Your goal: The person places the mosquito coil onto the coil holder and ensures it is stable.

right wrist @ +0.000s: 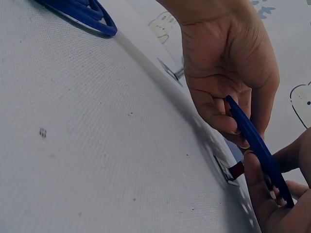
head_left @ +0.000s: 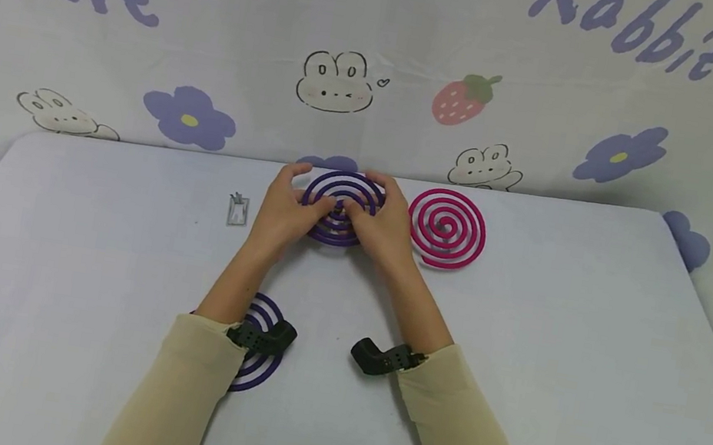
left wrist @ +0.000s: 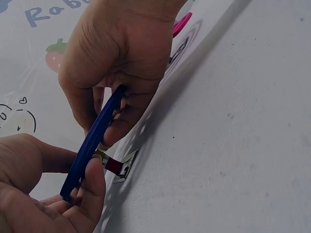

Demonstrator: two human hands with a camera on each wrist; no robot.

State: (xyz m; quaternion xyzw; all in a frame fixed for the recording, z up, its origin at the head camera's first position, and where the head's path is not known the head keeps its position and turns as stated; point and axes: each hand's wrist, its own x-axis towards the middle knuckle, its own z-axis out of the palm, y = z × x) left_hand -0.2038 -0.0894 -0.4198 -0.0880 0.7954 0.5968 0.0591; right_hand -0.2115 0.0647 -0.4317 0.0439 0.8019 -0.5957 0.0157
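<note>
Both hands hold one blue coil (left wrist: 92, 141) near the far edge of the table (head_left: 557, 324). The left hand (head_left: 284, 211) has its side at 9 o'clock and the right hand (head_left: 391, 224) its side at 3 o'clock, likely so it won't tip. The thumbs come together near the middle, on top, and other fingers bend round under it, so each hand pinches. The coil is up off the table and looks almost flat. Below it is a small metal stand (left wrist: 127, 167), maybe there to hold the coil up. I can't tell if they touch.

At 3 o'clock is a pink coil (head_left: 448, 231), maybe on its own stand. At 9 o'clock a spare stand (head_left: 237, 211) has no coil on it. Near 7 o'clock, another blue coil (right wrist: 92, 23) is partly hidden by the left arm.
</note>
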